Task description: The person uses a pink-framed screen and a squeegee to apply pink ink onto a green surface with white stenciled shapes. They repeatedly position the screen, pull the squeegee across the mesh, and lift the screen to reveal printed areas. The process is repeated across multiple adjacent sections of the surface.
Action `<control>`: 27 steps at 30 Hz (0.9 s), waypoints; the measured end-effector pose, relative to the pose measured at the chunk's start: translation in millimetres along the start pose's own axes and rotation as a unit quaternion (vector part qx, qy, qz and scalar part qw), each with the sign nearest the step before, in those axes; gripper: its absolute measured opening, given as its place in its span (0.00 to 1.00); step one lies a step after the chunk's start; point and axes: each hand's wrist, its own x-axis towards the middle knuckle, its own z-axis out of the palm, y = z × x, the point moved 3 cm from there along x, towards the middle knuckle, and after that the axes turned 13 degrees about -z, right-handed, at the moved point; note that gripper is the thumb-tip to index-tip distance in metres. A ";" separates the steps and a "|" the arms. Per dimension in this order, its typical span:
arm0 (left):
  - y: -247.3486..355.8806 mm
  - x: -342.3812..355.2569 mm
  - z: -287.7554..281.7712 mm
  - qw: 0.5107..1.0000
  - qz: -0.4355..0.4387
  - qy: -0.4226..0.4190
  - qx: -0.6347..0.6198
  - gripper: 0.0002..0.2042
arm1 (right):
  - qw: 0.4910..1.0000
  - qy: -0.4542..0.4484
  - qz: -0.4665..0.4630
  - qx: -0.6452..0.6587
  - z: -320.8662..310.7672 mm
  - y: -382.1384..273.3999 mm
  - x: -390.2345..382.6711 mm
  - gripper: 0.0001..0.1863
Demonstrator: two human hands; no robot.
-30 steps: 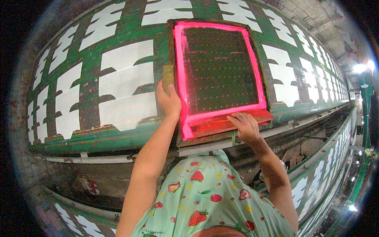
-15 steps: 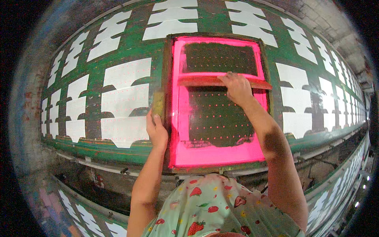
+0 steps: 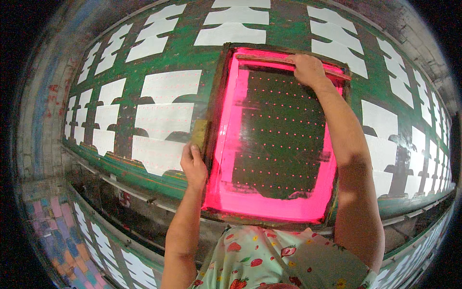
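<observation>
A printing screen (image 3: 279, 135) lies on the green table, its dark mesh panel dotted with rows of small pink spots. Bright pink ink (image 3: 269, 206) surrounds the panel inside the dark frame. At the frame's far end, my right hand (image 3: 309, 70) is closed over the top of a long squeegee (image 3: 264, 58), which spans the screen from side to side. My left hand (image 3: 194, 164) is wrapped around a flat yellowish handle piece (image 3: 200, 131) at the frame's left side, thumb on top. The squeegee's lower edge is hard to make out.
Rows of white cut pieces (image 3: 166, 118) lie on the green table (image 3: 204, 79) around the screen. Those just left of it carry faint pink dots. A rail (image 3: 134, 191) runs along the table's near edge. Another table with white pieces (image 3: 108, 241) stands behind, at lower left.
My right hand has pushed the squeegee away from me, from the upper part of the mesh to the screen's far end. My left hand keeps its hold. The whole view has turned slightly.
</observation>
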 end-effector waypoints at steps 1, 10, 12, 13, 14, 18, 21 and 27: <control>0.3 0.0 -0.1 1.000 0.011 0.006 0.008 0.18 | 1.000 0.010 -0.003 -0.007 1.2 1.5 0.7 0.29; 9.0 -1.8 0.5 0.999 0.011 0.015 0.036 0.17 | 0.999 -0.023 -0.027 -0.026 5.8 -6.4 -5.8 0.17; 7.8 -0.5 0.6 0.998 0.038 0.028 0.038 0.18 | 0.999 -0.019 -0.043 -0.005 2.9 -23.0 -23.6 0.17; 4.7 0.6 0.5 0.999 0.025 0.028 0.036 0.18 | 0.999 -0.025 -0.044 0.006 3.1 -34.2 -36.4 0.16; 2.5 2.4 0.6 0.999 0.023 0.028 0.031 0.18 | 0.998 -0.031 -0.044 0.017 2.8 -46.6 -49.9 0.16; -6.4 7.9 -2.9 0.999 0.009 0.006 0.047 0.23 | 0.997 -0.060 -0.032 0.032 -1.4 -108.5 -114.0 0.16; -12.0 9.8 -1.1 0.999 -0.003 0.018 0.032 0.25 | 0.996 -0.024 -0.071 0.056 -8.4 -160.1 -165.9 0.17; -13.9 17.1 -0.9 0.998 -0.056 0.005 0.027 0.30 | 0.995 -0.062 -0.043 0.068 -11.1 -253.9 -264.2 0.20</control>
